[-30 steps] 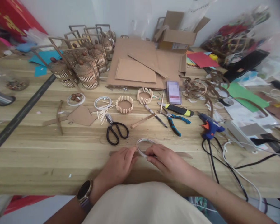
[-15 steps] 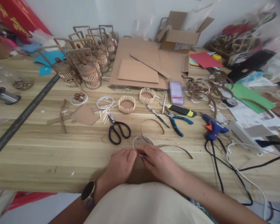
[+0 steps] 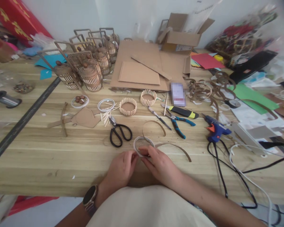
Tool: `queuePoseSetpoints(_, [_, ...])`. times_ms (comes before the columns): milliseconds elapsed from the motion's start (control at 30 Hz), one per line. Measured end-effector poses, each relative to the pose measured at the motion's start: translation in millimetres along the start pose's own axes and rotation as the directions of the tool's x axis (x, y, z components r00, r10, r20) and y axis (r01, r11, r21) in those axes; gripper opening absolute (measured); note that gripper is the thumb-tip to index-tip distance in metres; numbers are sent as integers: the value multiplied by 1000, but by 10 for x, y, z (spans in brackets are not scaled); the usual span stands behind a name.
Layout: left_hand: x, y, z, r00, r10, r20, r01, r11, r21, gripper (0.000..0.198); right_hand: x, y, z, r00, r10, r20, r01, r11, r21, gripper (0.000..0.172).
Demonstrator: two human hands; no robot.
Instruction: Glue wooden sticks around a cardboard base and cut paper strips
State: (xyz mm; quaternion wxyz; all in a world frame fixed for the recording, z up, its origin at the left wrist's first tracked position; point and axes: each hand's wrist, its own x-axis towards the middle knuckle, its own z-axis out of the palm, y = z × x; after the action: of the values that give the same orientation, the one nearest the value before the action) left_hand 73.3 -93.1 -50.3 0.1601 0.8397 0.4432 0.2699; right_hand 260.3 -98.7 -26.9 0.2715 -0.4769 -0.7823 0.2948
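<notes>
Wooden table (image 3: 38,157): the right hand (image 3: 159,162), slanting inward, pinches a white ring (image 3: 134,145); the left hand (image 3: 122,165), curled, adjoins it, grip impossible to tell.

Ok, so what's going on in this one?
A person is working at a wooden table. The right hand holds a white ring; the left hand is at its near side, though its grip is hidden. A thin brown strip curves out beyond the right hand. Scissors lie past the left hand, with pliers and a blue glue gun farther right, none of them in use.
</notes>
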Motion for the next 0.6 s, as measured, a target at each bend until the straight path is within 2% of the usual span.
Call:
queuePoseSetpoints(333, [-14, 10, -2, 997, -80, 9, 80, 997, -16, 21, 29, -54, 49, 997, 69, -41, -63, 988, 143, 19])
queuePoseSetpoints(500, [5, 19, -16, 992, -124, 14, 124, 992, -29, 18, 13, -30, 75, 997, 64, -41, -59, 991, 117, 19])
queuePoseSetpoints(600, [10, 21, -18, 991, -137, 9, 137, 991, 7, 17, -6, -9, 72, 998, 40, -43, -40, 999, 17, 18])
